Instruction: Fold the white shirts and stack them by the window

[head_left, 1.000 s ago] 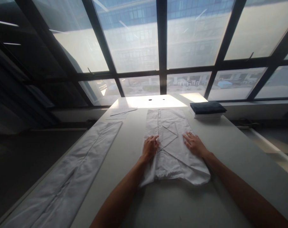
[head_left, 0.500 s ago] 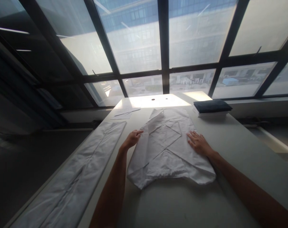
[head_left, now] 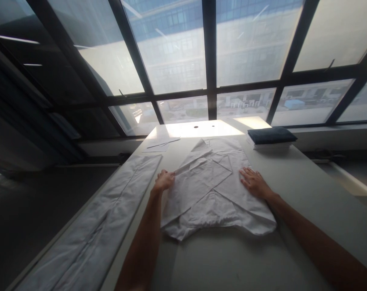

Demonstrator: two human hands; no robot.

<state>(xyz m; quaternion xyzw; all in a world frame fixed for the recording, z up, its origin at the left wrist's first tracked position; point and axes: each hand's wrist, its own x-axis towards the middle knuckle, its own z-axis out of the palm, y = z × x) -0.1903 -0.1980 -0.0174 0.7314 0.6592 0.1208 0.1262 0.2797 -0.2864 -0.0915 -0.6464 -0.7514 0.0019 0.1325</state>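
A white cloth garment [head_left: 214,186] lies partly folded on the pale table [head_left: 226,262], with dark crease or seam lines crossing its middle. My left hand [head_left: 165,180] pinches its left edge, fingers closed on the fabric, which is pulled a little outward. Flat on the garment's right edge rests my right hand [head_left: 254,182], its fingers slightly spread and nothing gripped. The garment's gathered lower edge faces me.
Along the table's left side lies a long folded white cloth [head_left: 110,214]. Papers with a thin dark item [head_left: 162,144] are at the back left. At the back right a dark folded cloth [head_left: 271,136] tops a white stack. Large windows stand behind.
My left hand has moved left and slightly towards me, drawing the garment's left flap outward and changing its folds. My right hand has stayed in place.
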